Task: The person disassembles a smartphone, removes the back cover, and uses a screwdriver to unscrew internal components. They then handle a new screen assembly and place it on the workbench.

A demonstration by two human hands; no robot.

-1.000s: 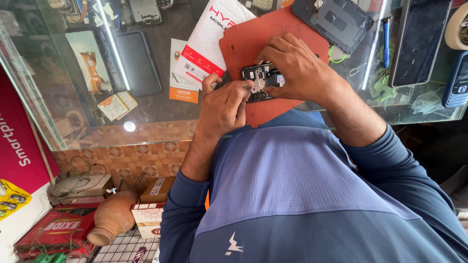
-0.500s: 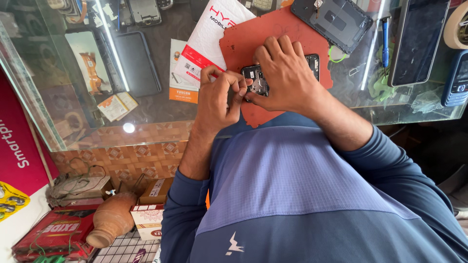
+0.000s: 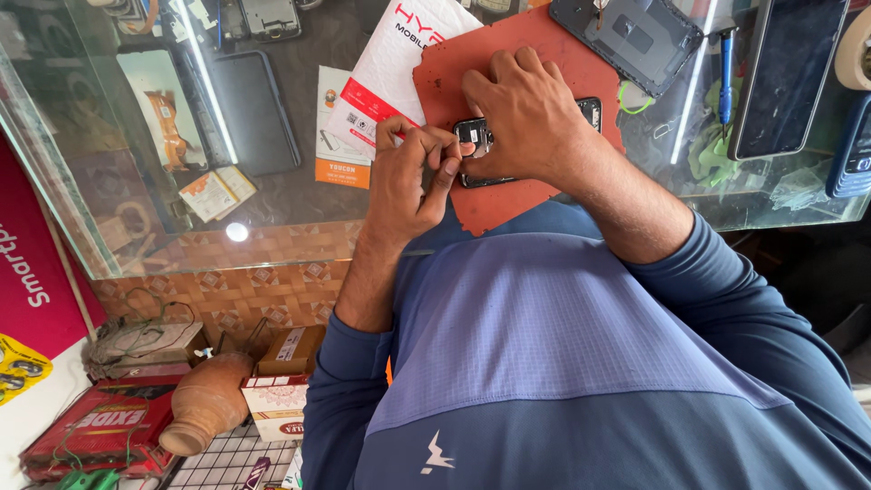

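Observation:
An opened black phone lies on a red work mat on the glass counter. My right hand lies over the phone and holds it down, covering most of it. Just to the left, my left hand is curled around a thin tool with a red handle. Its thumb and fingertips meet at the phone's left end. The tool's tip is hidden by my fingers.
A white and red packet and an orange leaflet lie left of the mat. A phone back cover, a dark phone and a blue pen lie to the right. Below the counter are a clay pot and boxes.
My right hand has slid over the phone and covers more of it. My left hand has risen slightly and closed in on the phone's left end with the tool.

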